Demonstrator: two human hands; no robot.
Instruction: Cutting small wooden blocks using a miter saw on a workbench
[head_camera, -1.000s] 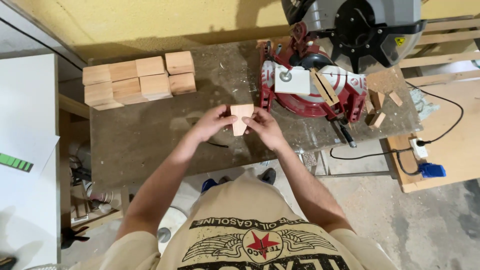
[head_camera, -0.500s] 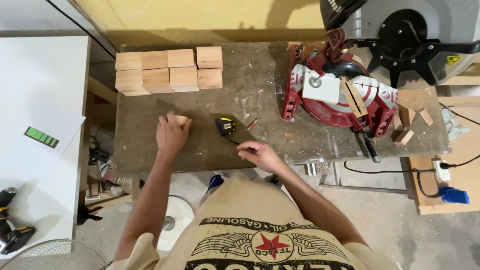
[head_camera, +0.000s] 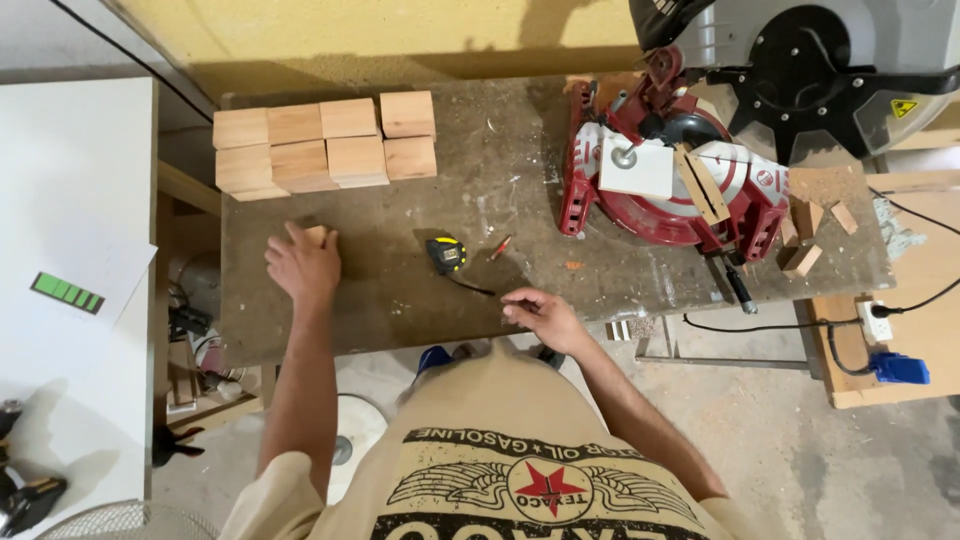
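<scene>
Wooden block (head_camera: 317, 235) now sits lower on the workbench (head_camera: 420, 290), left hand (head_camera: 303, 265) clasping it (right hand (head_camera: 540, 315), loosely curled and empty, has drifted off the tape measure (head_camera: 447, 254)).

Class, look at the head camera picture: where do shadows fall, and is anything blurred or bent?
Head view: sharp overall; a dark shadow band lies along the yellow wall behind the workbench; the left hand covers a small wooden block; straight edges bow slightly near the frame's sides.
</scene>
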